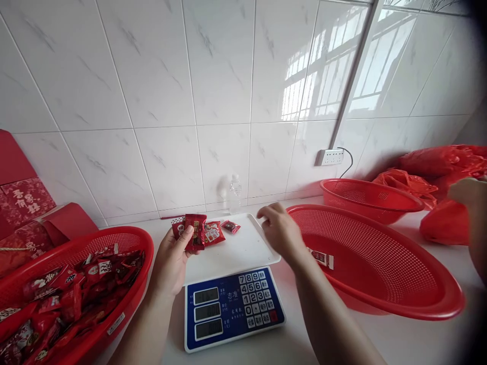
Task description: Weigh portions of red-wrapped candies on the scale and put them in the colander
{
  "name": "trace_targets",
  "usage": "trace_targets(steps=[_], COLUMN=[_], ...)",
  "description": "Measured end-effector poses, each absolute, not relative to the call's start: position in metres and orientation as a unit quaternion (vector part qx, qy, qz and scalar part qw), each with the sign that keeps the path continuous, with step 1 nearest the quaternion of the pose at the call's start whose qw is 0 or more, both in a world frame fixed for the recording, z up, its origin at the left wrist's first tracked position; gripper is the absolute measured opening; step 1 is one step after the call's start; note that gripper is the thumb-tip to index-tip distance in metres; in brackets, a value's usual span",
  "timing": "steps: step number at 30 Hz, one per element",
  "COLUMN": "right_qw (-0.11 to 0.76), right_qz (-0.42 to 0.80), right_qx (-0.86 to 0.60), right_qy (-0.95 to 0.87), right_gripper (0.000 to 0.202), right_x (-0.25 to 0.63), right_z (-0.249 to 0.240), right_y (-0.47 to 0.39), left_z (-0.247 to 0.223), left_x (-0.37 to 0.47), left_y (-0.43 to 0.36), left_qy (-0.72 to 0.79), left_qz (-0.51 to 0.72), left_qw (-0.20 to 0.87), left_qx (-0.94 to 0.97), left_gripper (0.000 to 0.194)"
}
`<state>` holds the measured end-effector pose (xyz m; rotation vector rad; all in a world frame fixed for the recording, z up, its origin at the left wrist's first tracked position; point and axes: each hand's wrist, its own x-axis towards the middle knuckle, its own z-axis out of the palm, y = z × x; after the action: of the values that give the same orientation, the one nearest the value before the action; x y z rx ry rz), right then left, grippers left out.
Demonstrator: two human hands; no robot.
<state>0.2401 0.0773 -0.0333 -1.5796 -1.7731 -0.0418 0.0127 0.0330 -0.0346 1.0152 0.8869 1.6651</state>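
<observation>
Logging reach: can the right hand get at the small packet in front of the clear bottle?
Likely yes: the right hand is near the white tray, with nothing visible between it and the small packet; the left hand is on the other side.

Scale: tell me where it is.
In the head view, the scale sits at lower centre, between the left basket of packets and the large right basket.

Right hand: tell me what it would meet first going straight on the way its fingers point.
Probably the small red packet on the white tray; the right hand hangs at an unclear height, so it might brush the tray first.
</observation>
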Motion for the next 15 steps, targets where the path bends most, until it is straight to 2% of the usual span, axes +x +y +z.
trace_targets(steps=[4,9,11,13,15], right_qw=[0.399,0.414,0.359,0.246,0.19], right_qz=[-0.085,-0.046,-0.008,0.016,0.027], right_qx=[-0.684,-0.593,-0.561,-0.553,-0.542], right_qy=[-0.605,-0.689,-0.746,-0.796,-0.818], right_gripper=[0.029,0.029,0.032,0.037,0.036], right_x=[0.28,0.268,0.246,0.221,0.2], right_z=[-0.024,-0.038,-0.046,-0.053,-0.058], right_y=[0.081,0.091,0.095,0.101,0.11], left_z=[-0.037,-0.035,-0.031,-0.028,-0.025], left_x=[0.015,0.012,0.01,0.006,0.003], left_y=[0.033,0.033,0.033,0.032,0.031], left_qy=[0.364,0.357,0.35,0.341,0.332], left_qz=[0.673,0.689,0.702,0.712,0.719], left_qw=[0.482,0.481,0.48,0.479,0.479], left_qx=[0.426,0.408,0.393,0.383,0.378], left_gripper=[0.028,0.028,0.028,0.028,0.026])
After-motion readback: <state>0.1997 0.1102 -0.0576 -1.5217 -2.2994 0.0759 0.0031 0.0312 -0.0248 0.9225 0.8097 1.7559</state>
